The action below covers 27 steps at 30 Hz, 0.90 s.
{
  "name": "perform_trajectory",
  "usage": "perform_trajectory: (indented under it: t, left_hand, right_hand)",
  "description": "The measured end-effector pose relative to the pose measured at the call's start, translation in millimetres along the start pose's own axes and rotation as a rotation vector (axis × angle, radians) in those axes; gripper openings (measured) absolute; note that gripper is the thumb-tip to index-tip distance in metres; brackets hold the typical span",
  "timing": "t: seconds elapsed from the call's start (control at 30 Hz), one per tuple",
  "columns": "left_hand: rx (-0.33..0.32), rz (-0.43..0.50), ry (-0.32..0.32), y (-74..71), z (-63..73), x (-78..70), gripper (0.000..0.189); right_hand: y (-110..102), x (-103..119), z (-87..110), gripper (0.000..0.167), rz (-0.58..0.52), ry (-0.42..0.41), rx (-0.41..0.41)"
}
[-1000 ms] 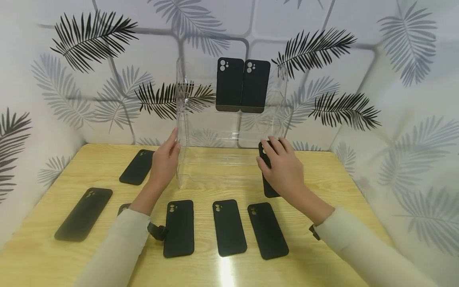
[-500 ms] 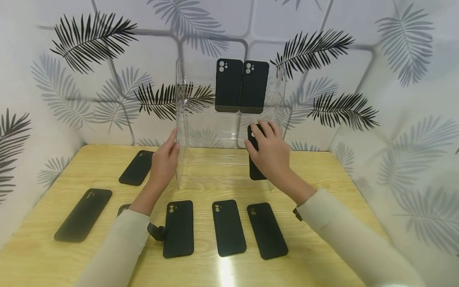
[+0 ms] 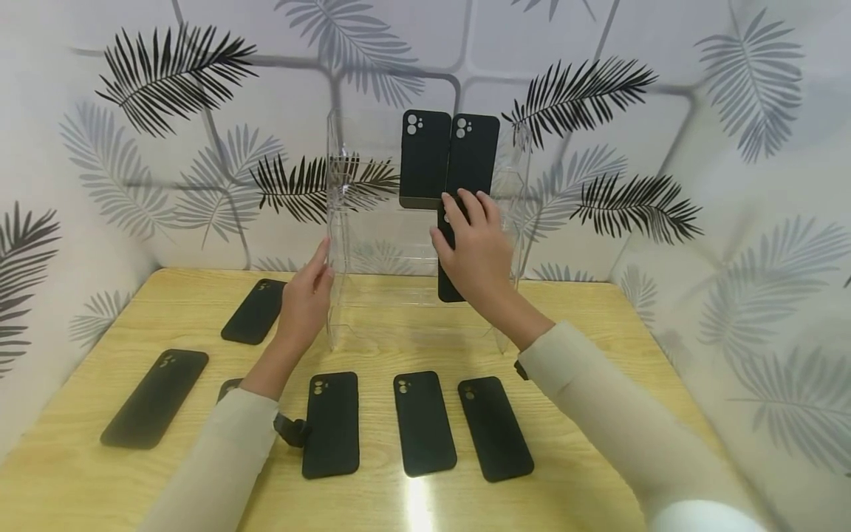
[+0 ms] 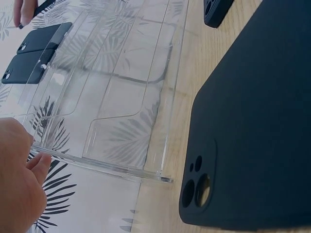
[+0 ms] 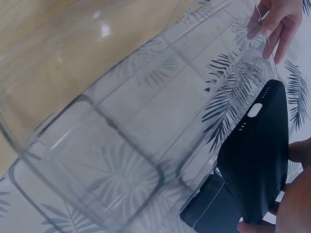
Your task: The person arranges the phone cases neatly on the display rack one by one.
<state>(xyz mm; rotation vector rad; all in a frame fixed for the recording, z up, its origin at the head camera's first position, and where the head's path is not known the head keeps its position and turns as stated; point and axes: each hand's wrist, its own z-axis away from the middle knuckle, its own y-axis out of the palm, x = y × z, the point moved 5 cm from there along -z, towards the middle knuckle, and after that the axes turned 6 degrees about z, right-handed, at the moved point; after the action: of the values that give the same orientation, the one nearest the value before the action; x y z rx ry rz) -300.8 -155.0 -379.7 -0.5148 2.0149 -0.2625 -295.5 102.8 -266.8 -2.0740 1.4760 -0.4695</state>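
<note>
A clear acrylic rack (image 3: pixel 337 222) with several tiers stands at the back of the table. My left hand (image 3: pixel 307 299) grips its left side panel, thumb and fingers on either side of the edge in the right wrist view. My right hand (image 3: pixel 482 255) holds a black phone case (image 5: pixel 257 155) by its sides, in front of the rack's middle tiers. In the head view the fingers cover much of this case. Two black phone cases stand side by side on the upper tier, the left one (image 3: pixel 424 155) fully visible, the right one (image 3: pixel 473 151) partly behind my right fingertips.
Several more black phone cases lie on the wooden table (image 3: pixel 578 325): a front row including a middle case (image 3: pixel 425 425) and a right case (image 3: pixel 495 428), and others at left, such as the far-left case (image 3: pixel 154 399). One is mostly under my left sleeve. Leaf-patterned walls enclose the table.
My right hand has carried the phone case up and to the left, from the rack's lower right to just below the upper-tier cases. The left hand has stayed on the rack's side.
</note>
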Motion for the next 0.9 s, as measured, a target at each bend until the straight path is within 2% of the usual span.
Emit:
perform_trajectory:
  t: [0.43,0.63,0.9]
  left_hand:
    - [-0.011,-0.016,-0.001,-0.4,-0.6,0.8,0.053]
    - [-0.006,-0.001,0.004,0.6,-0.6,1.9,0.054]
    - [-0.014,0.002,0.013,1.5,-0.5,1.3,0.053]
  right_hand:
    - [9.4,33.8,-37.3,0.048,0.057,-0.05,-0.066]
    - [11.3,44.4,-57.3,0.046,0.055,-0.022,-0.118]
    - [12.4,53.1,-82.9,0.047,0.055,0.01,-0.13]
